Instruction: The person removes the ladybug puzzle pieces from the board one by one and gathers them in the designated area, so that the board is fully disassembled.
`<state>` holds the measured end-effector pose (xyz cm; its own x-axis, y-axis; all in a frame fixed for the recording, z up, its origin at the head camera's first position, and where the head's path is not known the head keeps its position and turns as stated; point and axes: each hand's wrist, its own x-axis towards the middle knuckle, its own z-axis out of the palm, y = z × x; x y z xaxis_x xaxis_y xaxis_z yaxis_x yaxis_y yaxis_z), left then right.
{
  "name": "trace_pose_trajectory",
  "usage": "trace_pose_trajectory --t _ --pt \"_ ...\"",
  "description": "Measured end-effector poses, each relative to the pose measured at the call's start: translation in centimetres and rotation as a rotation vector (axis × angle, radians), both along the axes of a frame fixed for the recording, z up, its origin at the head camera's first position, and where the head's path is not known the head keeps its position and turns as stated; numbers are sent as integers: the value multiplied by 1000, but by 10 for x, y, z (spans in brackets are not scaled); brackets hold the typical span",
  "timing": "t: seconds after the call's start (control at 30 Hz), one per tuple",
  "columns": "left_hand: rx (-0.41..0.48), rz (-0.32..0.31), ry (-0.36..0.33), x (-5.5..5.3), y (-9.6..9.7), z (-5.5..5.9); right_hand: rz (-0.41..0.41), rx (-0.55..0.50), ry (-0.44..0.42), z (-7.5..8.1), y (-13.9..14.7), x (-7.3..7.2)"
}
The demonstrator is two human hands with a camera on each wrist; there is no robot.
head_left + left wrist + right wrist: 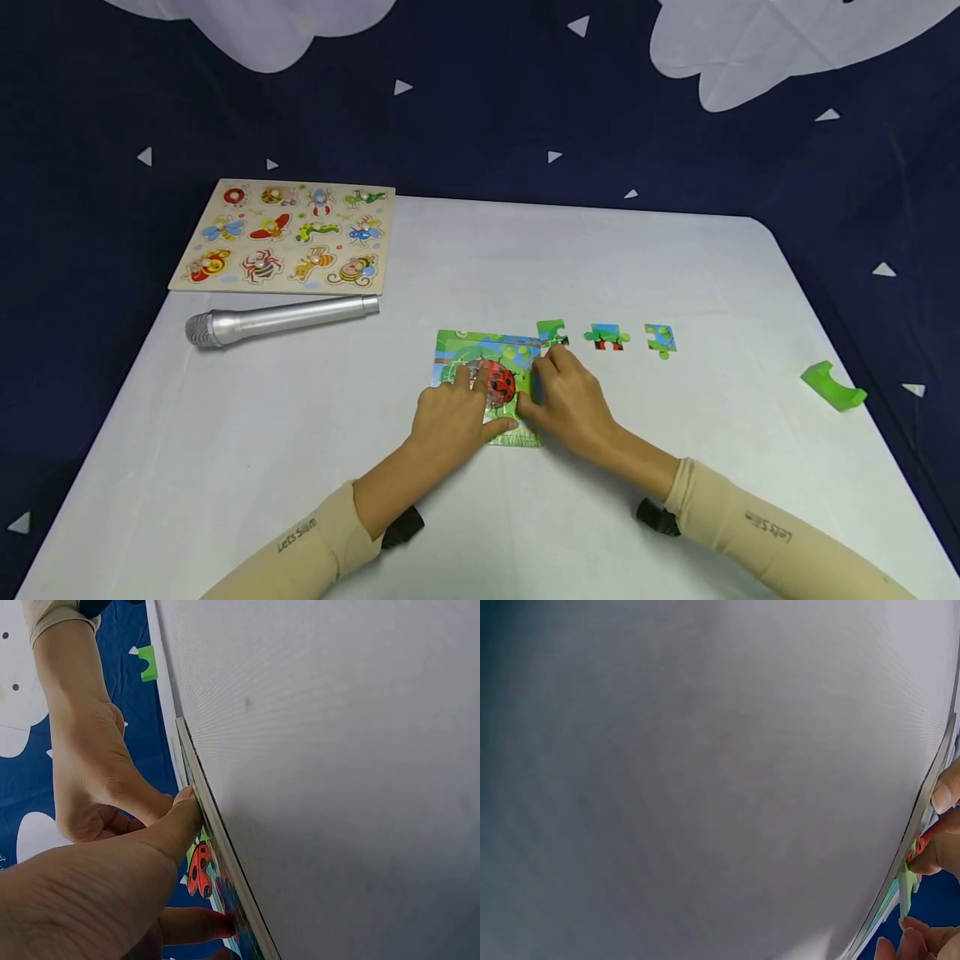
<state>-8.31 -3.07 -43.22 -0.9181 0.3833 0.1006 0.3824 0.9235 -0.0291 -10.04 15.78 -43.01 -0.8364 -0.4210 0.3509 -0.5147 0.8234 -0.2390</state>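
Note:
A ladybug jigsaw puzzle (pixel 491 379) lies flat near the middle of the white table (pixel 525 258). My left hand (pixel 457 412) rests on its left half with straight fingers, pressing it down. In the left wrist view its thumb (pixel 180 814) lies along the puzzle's edge. My right hand (pixel 562 392) sits at the puzzle's right edge. In the right wrist view its curled fingers (pixel 939 851) pinch a green puzzle piece (pixel 909 883) there. Three loose pieces (pixel 552 332), (pixel 607 337), (pixel 661 339) lie in a row just right of the puzzle.
A silver microphone (pixel 277 319) lies to the left. Behind it, a wooden insect peg board (pixel 288 236) sits at the table's far left corner. A green block (pixel 832 385) rests near the right edge. Dark blue cloth surrounds the table.

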Motion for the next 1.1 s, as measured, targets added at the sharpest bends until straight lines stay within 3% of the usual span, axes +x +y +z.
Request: trace_pose_trajectory --t 0.17,0.6,0.87,0.93,1.1 --pt "6 -2 1 0 -1 1 21 22 50 -1 0 0" --pt "15 5 -3 -1 1 1 6 -17 24 -1 3 0" --pt "1 1 -13 -1 1 2 76 -24 156 -7 6 -1" --pt "2 2 -12 -1 0 1 78 -15 113 -6 6 -3" --pt "7 6 -31 -2 0 0 57 -29 -139 1 10 -12"
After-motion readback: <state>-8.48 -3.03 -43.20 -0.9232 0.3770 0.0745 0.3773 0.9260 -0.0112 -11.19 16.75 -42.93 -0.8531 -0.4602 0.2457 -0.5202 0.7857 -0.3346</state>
